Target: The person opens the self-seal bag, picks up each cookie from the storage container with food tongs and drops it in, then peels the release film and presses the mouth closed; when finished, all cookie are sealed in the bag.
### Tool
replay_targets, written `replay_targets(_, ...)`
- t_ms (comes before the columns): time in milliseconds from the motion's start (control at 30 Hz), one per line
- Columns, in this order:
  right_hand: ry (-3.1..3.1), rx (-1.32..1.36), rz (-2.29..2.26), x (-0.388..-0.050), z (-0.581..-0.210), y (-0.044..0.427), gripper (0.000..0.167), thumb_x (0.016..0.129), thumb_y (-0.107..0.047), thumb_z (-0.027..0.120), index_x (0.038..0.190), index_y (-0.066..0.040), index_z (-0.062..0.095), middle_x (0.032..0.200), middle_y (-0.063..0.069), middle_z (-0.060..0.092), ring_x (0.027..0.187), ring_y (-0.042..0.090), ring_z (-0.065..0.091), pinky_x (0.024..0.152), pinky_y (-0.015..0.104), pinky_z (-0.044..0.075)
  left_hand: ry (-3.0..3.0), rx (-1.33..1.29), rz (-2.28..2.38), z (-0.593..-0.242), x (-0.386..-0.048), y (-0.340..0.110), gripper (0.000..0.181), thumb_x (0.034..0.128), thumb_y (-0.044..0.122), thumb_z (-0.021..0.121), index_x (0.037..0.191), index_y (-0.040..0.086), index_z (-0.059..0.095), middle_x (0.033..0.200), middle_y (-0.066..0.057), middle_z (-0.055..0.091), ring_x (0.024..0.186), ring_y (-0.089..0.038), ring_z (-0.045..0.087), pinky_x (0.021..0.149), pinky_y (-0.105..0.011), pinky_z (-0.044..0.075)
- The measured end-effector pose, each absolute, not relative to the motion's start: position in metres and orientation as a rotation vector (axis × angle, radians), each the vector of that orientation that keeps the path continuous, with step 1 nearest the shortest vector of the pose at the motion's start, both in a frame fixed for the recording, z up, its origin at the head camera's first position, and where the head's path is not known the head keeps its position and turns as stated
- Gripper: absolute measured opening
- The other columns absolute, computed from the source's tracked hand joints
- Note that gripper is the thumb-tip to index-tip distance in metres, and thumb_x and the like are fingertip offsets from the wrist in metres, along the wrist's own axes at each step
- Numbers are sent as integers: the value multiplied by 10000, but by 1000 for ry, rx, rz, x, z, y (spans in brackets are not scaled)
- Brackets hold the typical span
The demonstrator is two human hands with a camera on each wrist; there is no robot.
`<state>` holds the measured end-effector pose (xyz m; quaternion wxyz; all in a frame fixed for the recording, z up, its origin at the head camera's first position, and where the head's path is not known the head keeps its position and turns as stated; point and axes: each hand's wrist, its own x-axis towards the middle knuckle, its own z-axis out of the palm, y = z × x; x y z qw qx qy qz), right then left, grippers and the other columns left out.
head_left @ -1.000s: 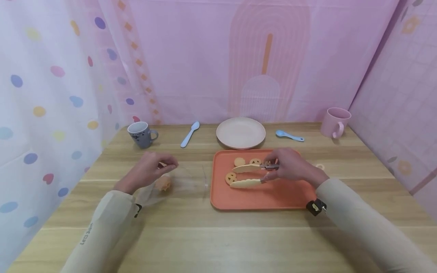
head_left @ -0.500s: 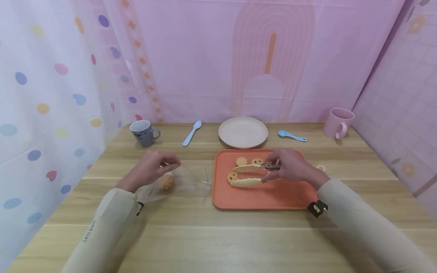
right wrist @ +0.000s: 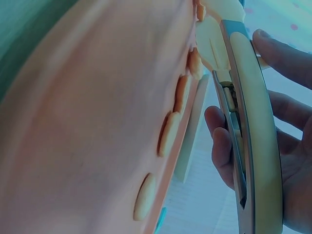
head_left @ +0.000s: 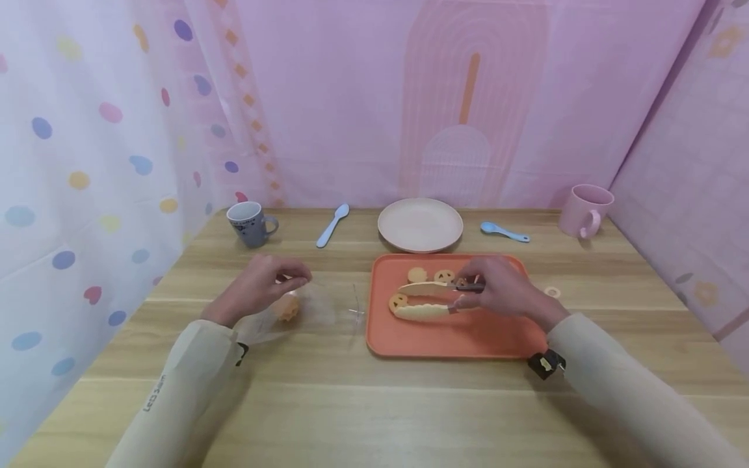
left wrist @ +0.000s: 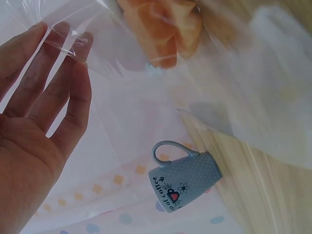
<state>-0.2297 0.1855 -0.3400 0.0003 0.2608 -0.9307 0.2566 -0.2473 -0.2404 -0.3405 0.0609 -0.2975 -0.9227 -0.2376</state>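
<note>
My left hand (head_left: 260, 286) pinches the edge of a clear plastic bag (head_left: 318, 305) between thumb and fingertips. Inside the bag sits an orange-brown, bread-like piece (head_left: 287, 308), also seen through the film in the left wrist view. Over the orange tray (head_left: 421, 341), my right hand (head_left: 497, 289) grips a pair of tongs (right wrist: 258, 136) with cream-coloured ends. The tongs' two ends are spread apart and point left. A round cookie with a cut-out face (head_left: 398, 302) lies at their tips. Behind them are a plain round cookie (head_left: 417, 275) and another face cookie (head_left: 445, 277).
Along the back stand a grey mug (head_left: 250, 226), a blue spoon (head_left: 332, 226), a pale plate (head_left: 420, 224), a second blue spoon (head_left: 504, 233) and a pink mug (head_left: 585, 211). A small pale ring (head_left: 552, 292) lies right of the tray. Patterned curtains enclose the table.
The head view has shifted slightly, so the whole scene sits a little further right. Both hands keep their hold on the bag and the tongs, and the cookies stay put on the tray.
</note>
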Motion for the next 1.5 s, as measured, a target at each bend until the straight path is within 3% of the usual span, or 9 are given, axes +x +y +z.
replay_targets(267, -2864, 882, 888, -223, -333, 172, 255, 762, -341, 875, 908, -176, 748, 789, -65, 674, 725, 132, 585, 647, 248, 462, -2810, -894, -718, -340, -246, -238, 93, 911, 48, 709, 976, 80, 767, 973, -35, 788, 901, -182, 751, 760, -332, 602)
replay_targets(533, -2816, 1013, 951, -225, -329, 140, 240, 757, -327, 882, 840, -181, 710, 713, -61, 587, 667, 129, 503, 600, 226, 392, -2793, -922, -698, -340, -247, -240, 97, 908, 51, 714, 976, 90, 772, 980, -27, 789, 898, -178, 752, 756, -332, 600)
replay_targets(767, -2817, 1080, 987, -227, -334, 116, 233, 779, -327, 868, 905, -172, 746, 770, -50, 635, 691, 131, 514, 627, 235, 426, -2788, -924, -687, -339, -246, -240, 104, 913, 50, 706, 984, 82, 774, 984, -44, 792, 905, -192, 752, 773, -367, 605)
replay_targets(967, -2835, 1083, 1011, -231, -338, 100, 211, 781, -289, 867, 848, -144, 730, 726, -46, 582, 645, 89, 438, 615, 226, 394, -2787, -923, -683, -338, -246, -239, 97, 916, 68, 709, 986, 91, 772, 982, -33, 791, 907, -184, 756, 776, -368, 609)
replay_targets(1133, -2836, 1094, 977, -236, -340, 85, 232, 772, -319, 872, 880, -156, 747, 763, -41, 646, 671, 93, 466, 636, 229, 418, -2786, -907, -698, -338, -246, -239, 90, 904, 69, 722, 974, 95, 773, 975, -33, 791, 900, -182, 758, 773, -380, 613)
replay_targets(1500, -2823, 1088, 865, -244, -347, 57, 263, 736, -329, 889, 797, -148, 709, 724, -14, 599, 664, 70, 461, 594, 200, 375, -2776, -916, -720, -342, -246, -240, 76, 910, 74, 715, 963, 93, 767, 973, -14, 789, 894, -167, 757, 759, -328, 601)
